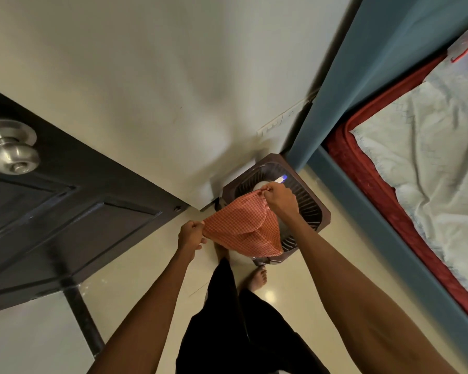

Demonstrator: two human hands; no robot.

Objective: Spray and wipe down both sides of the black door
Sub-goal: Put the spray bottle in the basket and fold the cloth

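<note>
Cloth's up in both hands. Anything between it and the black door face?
Nothing visible. The left hand and right hand pinch the checked cloth by its corners over the floor fan; the black door stands to the left, with only bare floor between.

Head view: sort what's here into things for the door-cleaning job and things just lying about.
For the job:
black door
checked orange cloth, pinched by left hand and right hand

Just about:
brown floor fan
bed with red mattress
teal curtain
</note>
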